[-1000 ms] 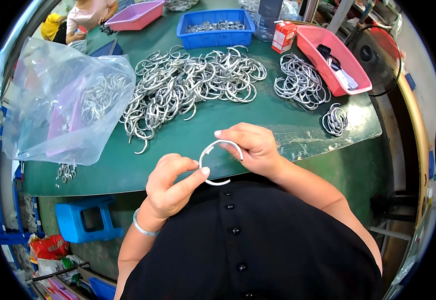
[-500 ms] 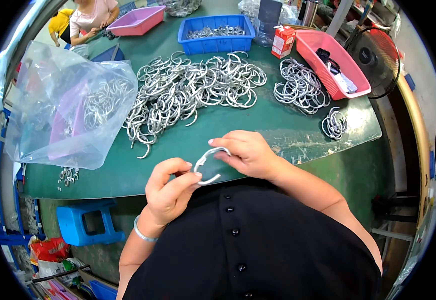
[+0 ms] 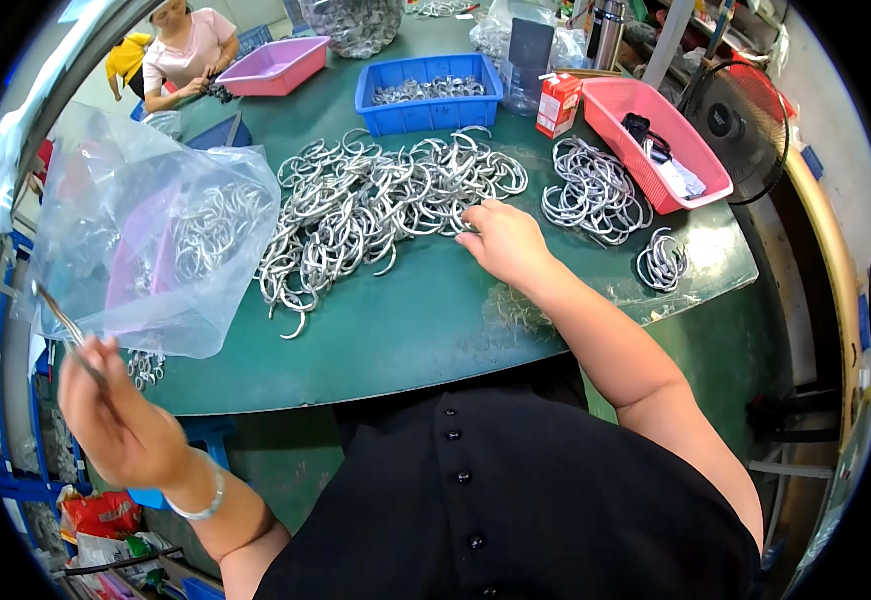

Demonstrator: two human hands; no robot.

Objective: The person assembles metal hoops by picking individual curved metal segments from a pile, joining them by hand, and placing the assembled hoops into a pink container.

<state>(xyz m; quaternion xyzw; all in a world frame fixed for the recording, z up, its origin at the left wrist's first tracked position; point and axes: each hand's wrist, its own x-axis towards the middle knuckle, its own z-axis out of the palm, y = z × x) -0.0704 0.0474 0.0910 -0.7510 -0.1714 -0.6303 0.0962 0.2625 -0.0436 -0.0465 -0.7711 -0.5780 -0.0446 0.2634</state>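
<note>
In the head view, we hold a metal ring [image 3: 60,315] up at left and reach into a heap.
Our left hand [image 3: 121,420] pinches the blurred ring near the clear bag [image 3: 211,315]; our right hand [image 3: 508,240], half curled, meets the near right edge of the ring heap [image 3: 356,210] on the green table [image 3: 406,340]; we cannot tell whether it grips one.

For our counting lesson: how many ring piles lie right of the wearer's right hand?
2: the larger pile beside the pink basket, the smaller pile near the table's edge.
</note>
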